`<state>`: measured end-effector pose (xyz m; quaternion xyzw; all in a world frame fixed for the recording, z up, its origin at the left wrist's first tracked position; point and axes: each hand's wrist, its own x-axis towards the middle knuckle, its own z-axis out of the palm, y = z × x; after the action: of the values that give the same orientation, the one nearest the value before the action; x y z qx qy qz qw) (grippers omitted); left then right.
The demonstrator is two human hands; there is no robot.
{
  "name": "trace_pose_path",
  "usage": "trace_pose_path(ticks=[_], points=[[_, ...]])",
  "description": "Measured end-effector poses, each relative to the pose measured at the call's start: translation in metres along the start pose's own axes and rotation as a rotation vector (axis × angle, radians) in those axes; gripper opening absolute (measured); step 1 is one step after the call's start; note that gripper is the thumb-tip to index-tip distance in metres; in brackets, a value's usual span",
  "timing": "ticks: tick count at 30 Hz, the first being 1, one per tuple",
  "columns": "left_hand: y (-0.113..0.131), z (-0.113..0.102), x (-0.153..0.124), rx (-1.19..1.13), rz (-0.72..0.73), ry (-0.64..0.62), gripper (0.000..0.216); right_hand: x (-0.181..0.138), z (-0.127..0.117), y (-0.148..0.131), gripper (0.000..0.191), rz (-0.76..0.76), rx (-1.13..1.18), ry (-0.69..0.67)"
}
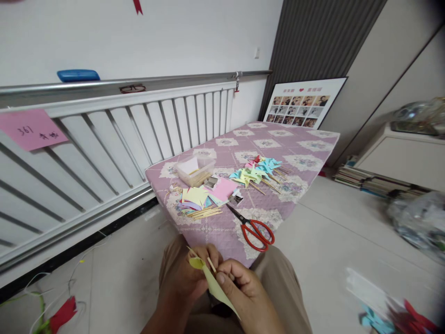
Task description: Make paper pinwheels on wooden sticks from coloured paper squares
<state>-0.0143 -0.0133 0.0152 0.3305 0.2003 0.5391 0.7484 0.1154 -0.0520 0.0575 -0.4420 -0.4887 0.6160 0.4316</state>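
Pinching from both sides, the two hands meet low in the head view, over the person's lap. The left hand (182, 274) is curled shut, its fingers folded over the upper corner of the yellow paper (214, 286). The right hand (243, 290) is closed too, with thumb and forefinger pressed on the same sheet just below that corner. The paper hangs between the hands and runs down past the right wrist to a point. A thin wooden stick (211, 264) lies against the paper right at the grip, slanting up over the left fingers. I cannot tell which hand actually clamps it.

Just beyond the grip, red-handled scissors (256, 233) lie on the near end of a pink quilted mat (243, 139), blades pointing away. Further out from the grip and a little to its left is a loose stack of coloured paper squares (208, 195), with a bundle of sticks (205, 213) on its near side and a clear plastic box (194, 170) behind it. Beyond the grip to its right, finished paper pinwheels (259, 170) lie in a heap. A white radiator (139, 130) runs along the far left, well apart from the hands, and a photo board (302, 104) leans at the mat's far end. A red scrap (62, 313) lies on the floor far to the left of the grip.
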Motion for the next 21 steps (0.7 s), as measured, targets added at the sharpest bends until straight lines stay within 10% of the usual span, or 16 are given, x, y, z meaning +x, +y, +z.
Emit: trace_pose_path(ticks=[21], points=[[-0.0011, -0.0054, -0.0016, -0.07, 0.057, -0.068, 0.019, -0.0021, 0.0056, -0.0023, 0.036, -0.031, -0.075, 0.026]])
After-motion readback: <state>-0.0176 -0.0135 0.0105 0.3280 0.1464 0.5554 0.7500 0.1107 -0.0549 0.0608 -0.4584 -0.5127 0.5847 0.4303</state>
